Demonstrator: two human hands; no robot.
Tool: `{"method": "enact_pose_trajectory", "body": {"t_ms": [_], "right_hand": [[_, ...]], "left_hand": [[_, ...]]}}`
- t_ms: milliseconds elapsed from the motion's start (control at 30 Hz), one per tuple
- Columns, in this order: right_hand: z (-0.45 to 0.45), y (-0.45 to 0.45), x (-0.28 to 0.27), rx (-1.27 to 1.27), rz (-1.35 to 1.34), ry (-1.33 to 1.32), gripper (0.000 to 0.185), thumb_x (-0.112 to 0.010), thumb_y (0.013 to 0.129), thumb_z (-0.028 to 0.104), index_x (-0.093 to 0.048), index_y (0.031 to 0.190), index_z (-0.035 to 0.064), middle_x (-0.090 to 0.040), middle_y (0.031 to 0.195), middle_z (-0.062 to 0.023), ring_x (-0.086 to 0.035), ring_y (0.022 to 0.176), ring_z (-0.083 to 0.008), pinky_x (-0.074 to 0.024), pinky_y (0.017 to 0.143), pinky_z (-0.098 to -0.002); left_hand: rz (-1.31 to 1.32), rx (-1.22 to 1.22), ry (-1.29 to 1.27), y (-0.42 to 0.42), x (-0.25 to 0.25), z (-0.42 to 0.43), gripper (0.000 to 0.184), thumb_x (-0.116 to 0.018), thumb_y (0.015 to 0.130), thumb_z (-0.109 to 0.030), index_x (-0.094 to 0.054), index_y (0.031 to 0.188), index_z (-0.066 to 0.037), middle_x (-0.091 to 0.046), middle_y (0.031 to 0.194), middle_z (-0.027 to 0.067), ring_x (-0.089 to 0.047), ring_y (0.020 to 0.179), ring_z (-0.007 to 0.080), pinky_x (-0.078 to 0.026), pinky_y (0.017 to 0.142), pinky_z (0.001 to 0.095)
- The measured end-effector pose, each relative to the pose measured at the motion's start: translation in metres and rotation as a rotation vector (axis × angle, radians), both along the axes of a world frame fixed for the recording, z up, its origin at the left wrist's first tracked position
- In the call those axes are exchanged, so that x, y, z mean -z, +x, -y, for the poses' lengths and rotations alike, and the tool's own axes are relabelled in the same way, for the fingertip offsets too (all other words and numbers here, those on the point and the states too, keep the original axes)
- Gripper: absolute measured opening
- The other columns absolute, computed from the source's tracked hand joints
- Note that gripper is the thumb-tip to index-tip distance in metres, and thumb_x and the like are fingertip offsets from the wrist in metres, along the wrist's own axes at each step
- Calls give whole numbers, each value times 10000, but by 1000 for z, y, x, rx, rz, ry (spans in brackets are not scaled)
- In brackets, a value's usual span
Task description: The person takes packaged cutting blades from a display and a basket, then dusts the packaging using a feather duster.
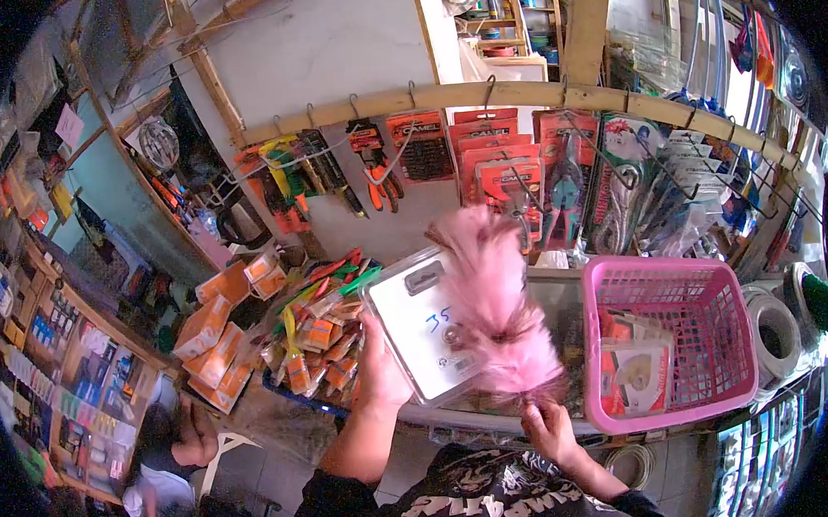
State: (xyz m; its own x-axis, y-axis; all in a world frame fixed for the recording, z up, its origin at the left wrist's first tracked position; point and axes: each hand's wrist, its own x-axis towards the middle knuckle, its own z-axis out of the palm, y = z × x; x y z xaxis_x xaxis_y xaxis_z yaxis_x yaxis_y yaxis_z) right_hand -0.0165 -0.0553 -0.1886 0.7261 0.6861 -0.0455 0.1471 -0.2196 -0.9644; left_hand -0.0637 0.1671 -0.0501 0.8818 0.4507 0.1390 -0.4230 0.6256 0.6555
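In my left hand [381, 371] is a flat, clear-edged package with a white back [418, 338]; "35" is handwritten on it in blue. My fingers grip its left edge and it tilts upright above the counter. My right hand [551, 435] is closed round the lower end of a fluffy pink duster [495, 292] with brownish tips. The duster lies across the right part of the package, covering it there, and its top looks blurred. Just right of my right hand stands a pink plastic basket [592, 343] with several packaged items [637, 368] inside.
Several orange boxes [213, 325] and a heap of small packaged tools [320, 343] lie left of the package. Red carded tools [508, 183] hang from hooks on a wooden rail [462, 94]. White coils [775, 328] sit right of the basket. Another person [159, 487] is at lower left.
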Motion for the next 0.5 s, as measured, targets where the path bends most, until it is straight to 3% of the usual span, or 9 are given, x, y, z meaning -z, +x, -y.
{"method": "enact_pose_trajectory", "body": {"t_ms": [33, 67, 167, 300, 367, 400, 500], "right_hand": [[-2, -1, 1, -5, 7, -47, 244, -550, 810, 182, -542, 941, -23, -575, 824, -190, -556, 704, -194, -439, 664, -312], [-3, -6, -9, -109, 157, 102, 226, -540, 814, 171, -545, 941, -16, -582, 787, -164, -546, 684, -178, -440, 636, -302], [-4, -4, -23, -76, 193, 109, 204, -528, 820, 170, -547, 924, -5, -574, 712, -131, -536, 652, -160, -439, 614, -294], [-7, -3, -5, 55, -66, 52, 247, -530, 814, 220, -539, 922, -2, -571, 687, -149, -546, 609, -151, -441, 593, -300], [-7, -8, -12, -96, 285, 68, 245, -521, 818, 230, -536, 896, -1, -538, 652, -163, -525, 583, -137, -433, 576, -298], [-4, -5, -6, -161, 309, 63, 253, -515, 820, 241, -536, 894, 1, -541, 658, -192, -565, 588, -201, -438, 569, -324], [2, 3, -12, 71, 43, -95, 255, -523, 818, 253, -539, 891, 9, -555, 672, -198, -585, 622, -309, -448, 572, -356]], "left_hand": [[9, 7, 1, -1, 1, -1, 611, -475, 781, -451, -359, 1189, -11, -483, 1068, 102, -490, 941, 200, -396, 831, 335], [18, 14, 3, -1, 2, -3, 598, -449, 796, -452, -358, 1193, -14, -483, 1076, 102, -492, 944, 204, -398, 830, 341], [43, 29, 7, -2, 9, -11, 563, -373, 841, -453, -354, 1204, -23, -482, 1101, 101, -495, 953, 218, -404, 827, 359], [-23, -71, 18, -2, 16, -10, 506, -339, 874, -411, -349, 1213, -35, -481, 1119, 102, -495, 963, 233, -404, 840, 380], [-94, -142, 87, -5, 26, -14, 511, -344, 873, -416, -341, 1224, -45, -472, 1137, 101, -488, 985, 235, -398, 852, 385], [-55, -90, 61, -4, 26, -14, 528, -340, 870, -435, -335, 1231, -50, -466, 1149, 103, -483, 997, 238, -392, 860, 386], [61, 56, -17, 2, 21, -15, 579, -330, 859, -490, -319, 1253, -65, -447, 1183, 111, -466, 1035, 246, -373, 884, 391]]}}
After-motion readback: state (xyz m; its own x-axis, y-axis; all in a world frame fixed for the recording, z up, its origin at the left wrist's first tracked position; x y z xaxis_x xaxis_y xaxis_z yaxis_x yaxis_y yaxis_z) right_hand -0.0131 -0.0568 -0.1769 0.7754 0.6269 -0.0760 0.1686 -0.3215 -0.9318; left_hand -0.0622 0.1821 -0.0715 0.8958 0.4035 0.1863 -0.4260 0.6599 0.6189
